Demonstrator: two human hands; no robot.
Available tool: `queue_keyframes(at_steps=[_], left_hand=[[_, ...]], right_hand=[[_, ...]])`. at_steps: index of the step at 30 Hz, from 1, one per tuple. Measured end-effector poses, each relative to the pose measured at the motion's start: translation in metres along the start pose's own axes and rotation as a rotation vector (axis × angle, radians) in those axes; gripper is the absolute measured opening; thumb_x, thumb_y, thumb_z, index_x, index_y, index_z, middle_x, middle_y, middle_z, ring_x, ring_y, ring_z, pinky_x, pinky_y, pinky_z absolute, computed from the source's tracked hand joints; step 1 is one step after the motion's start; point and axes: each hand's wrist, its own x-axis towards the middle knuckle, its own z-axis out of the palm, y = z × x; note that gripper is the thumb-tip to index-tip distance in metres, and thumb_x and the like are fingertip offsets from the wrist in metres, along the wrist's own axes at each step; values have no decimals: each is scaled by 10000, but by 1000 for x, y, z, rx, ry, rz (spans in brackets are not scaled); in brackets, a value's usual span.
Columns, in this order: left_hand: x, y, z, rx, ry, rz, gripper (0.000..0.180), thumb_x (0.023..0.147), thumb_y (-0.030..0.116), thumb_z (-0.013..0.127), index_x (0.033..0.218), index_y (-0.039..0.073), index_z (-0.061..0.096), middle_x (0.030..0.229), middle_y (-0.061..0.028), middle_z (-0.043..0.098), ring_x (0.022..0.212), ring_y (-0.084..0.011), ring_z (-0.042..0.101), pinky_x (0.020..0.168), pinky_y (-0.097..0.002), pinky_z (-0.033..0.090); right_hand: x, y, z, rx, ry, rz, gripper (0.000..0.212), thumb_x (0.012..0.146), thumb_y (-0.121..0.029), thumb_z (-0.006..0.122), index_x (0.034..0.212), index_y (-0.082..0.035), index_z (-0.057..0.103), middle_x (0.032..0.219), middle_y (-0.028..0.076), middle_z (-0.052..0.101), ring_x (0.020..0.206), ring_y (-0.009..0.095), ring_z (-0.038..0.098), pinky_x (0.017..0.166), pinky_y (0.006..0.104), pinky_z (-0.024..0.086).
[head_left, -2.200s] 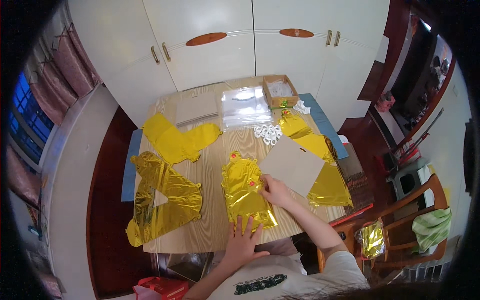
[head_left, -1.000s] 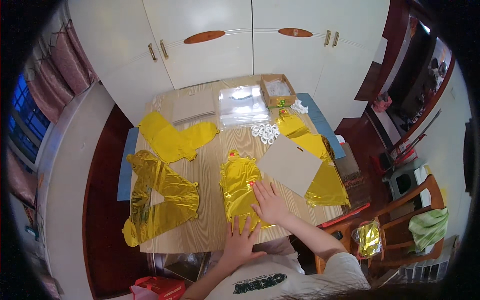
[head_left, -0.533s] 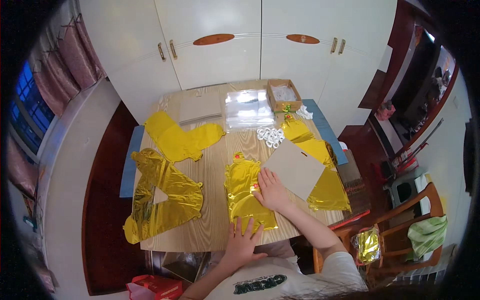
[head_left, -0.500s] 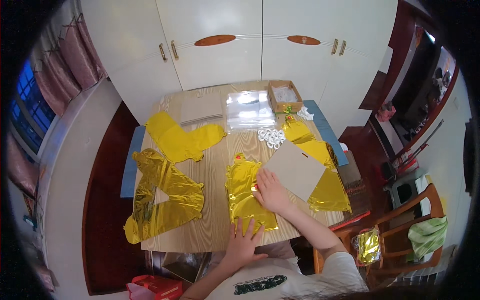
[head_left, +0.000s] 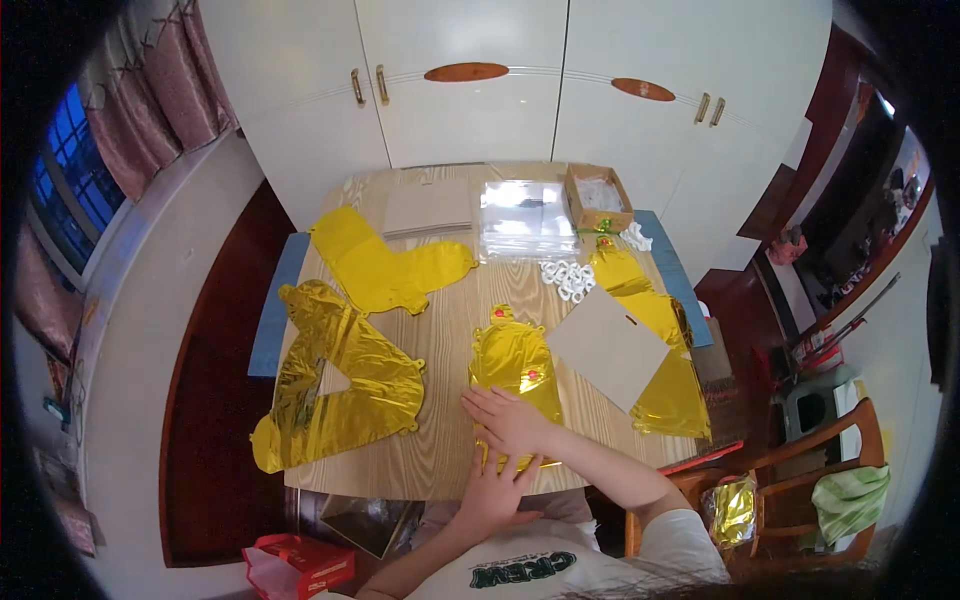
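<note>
A folded gold foil balloon [head_left: 512, 350] lies flat on the wooden table in front of me, with red dots at its top tab and right side. My right hand [head_left: 508, 420] rests flat across its lower half, fingers stretched to the left. Just below, my left hand [head_left: 492, 490] lies at the balloon's near end by the table edge, fingers spread and their tips close under the right hand. Neither hand grips anything. A grey-beige cardboard sheet [head_left: 608, 348] lies at an angle to the right of the balloon.
More gold foil balloons lie at left [head_left: 350, 385], far left [head_left: 390, 265] and right [head_left: 675, 400]. Beyond are white rings [head_left: 568, 281], clear plastic bags [head_left: 525, 220], a cardboard box [head_left: 600, 198] and a cardboard stack [head_left: 428, 208]. A wooden chair [head_left: 830, 460] stands at right.
My right hand has slid from the balloon's right side down and left onto its lower half, uncovering the side red dot. My left hand stays at the near end. The view has shifted slightly.
</note>
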Motion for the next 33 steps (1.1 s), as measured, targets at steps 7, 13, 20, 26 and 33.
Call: queue_keyframes(at_steps=[7, 13, 20, 26, 33], left_hand=[[1, -1, 4, 27, -28, -6, 954, 703, 683, 679, 1463, 173, 410, 1499, -227, 324, 1359, -536, 255, 1074, -690, 218], [1, 1, -2, 42, -70, -14, 952, 706, 685, 680, 1465, 182, 403, 1508, -231, 316, 1358, -544, 257, 1083, -682, 209], [1, 0, -1, 45, -54, -13, 952, 716, 695, 666, 1470, 182, 394, 1503, -239, 322, 1353, -555, 261, 1078, -688, 217], [0, 2, -2, 48, -58, -19, 940, 728, 687, 662, 1473, 184, 386, 1506, -242, 315, 1349, -559, 267, 1079, -692, 213], [0, 2, -2, 48, -65, -16, 946, 727, 689, 662, 1477, 186, 379, 1513, -240, 308, 1367, -556, 248, 1093, -681, 204]], right_hand=[[25, 15, 3, -103, 56, 94, 563, 994, -360, 436, 1454, -37, 387, 1526, 117, 369, 1439, 230, 295, 1174, 456, 219], [50, 37, 1, -268, 110, 195, 553, 993, -349, 436, 1460, -57, 381, 1518, 106, 382, 1431, 247, 305, 1175, 462, 206], [38, 61, -23, 24, 402, 399, 261, 905, -248, 579, 1100, -97, 662, 1103, 80, 628, 1126, 283, 539, 997, 478, 359], [19, 41, -32, 97, 282, 439, 171, 842, -301, 645, 890, -155, 720, 979, 65, 642, 1025, 277, 564, 888, 433, 392], [43, 49, -9, 185, 216, 492, 261, 789, -416, 700, 838, -161, 727, 846, 42, 631, 928, 264, 587, 807, 452, 392]])
